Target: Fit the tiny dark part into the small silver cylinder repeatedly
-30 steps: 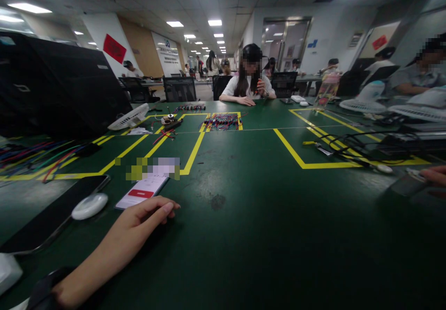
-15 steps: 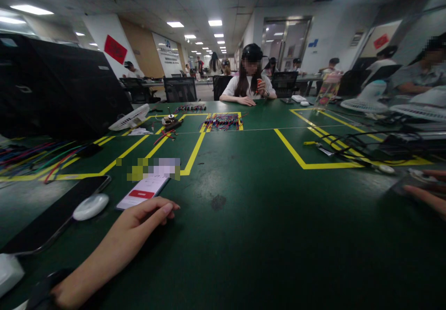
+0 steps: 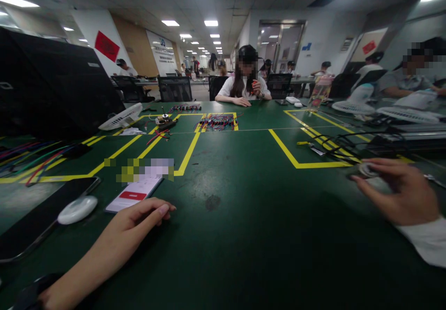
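My left hand (image 3: 139,221) lies on the green table (image 3: 244,235) with its fingers stretched forward and nothing in them. Its fingertips stop just short of a lit phone (image 3: 134,194) showing a red bar. A dark band sits on that wrist. My right hand (image 3: 397,191), in a white sleeve, is at the right. Its fingers curl around a small round pale object (image 3: 365,169) next to a tangle of black cables (image 3: 348,145).
A white oval puck (image 3: 77,209) and a dark tablet (image 3: 42,217) lie left of the phone. Yellow tape lines (image 3: 296,159) mark boxes. Coloured wires (image 3: 218,122) lie mid-table and far left, beside a black case (image 3: 52,91) and a white fan (image 3: 120,117). Other people sit opposite and at the right.
My right hand has come in from the right edge and closed around the small round object. The view has shifted slightly. My left hand has stayed where it was.
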`<state>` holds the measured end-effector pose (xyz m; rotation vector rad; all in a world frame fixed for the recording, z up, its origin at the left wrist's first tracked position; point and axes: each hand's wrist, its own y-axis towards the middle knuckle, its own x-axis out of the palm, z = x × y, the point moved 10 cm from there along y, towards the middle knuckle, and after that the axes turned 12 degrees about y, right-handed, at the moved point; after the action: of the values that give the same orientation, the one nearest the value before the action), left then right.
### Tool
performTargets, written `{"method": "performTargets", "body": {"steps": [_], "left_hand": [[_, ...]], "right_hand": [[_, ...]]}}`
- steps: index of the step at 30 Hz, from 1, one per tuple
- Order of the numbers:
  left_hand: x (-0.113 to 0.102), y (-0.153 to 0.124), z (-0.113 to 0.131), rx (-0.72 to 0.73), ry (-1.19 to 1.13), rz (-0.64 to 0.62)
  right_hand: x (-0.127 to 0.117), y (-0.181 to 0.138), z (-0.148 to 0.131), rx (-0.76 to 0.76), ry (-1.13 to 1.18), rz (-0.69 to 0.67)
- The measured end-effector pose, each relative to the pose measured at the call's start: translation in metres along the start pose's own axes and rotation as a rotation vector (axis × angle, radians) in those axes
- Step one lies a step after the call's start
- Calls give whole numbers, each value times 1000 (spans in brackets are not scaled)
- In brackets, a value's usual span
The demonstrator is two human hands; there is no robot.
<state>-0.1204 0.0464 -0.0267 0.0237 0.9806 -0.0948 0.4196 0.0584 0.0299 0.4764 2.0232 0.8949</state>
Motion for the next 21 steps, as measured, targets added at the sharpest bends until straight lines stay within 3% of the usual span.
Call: {"method": "performTargets", "body": {"steps": [5, 9, 12, 15, 18, 21], "left_hand": [[-3, -1, 0, 4, 10, 12], [-7, -2, -2, 27, 0, 26], [-7, -2, 0, 34, 17, 31], [-5, 0, 20, 79, 70, 79], [12, 6, 71, 240, 62, 87], [34, 19, 125, 370, -18, 69]], "right_hand": [[101, 1, -134, -212, 554, -285], [146, -3, -196, -271, 747, -409], [164, -7, -208, -240, 787, -490], [178, -8, -195, -54, 844, -554], [187, -8, -184, 121, 952, -581], [194, -10, -184, 188, 1028, -637]]}}
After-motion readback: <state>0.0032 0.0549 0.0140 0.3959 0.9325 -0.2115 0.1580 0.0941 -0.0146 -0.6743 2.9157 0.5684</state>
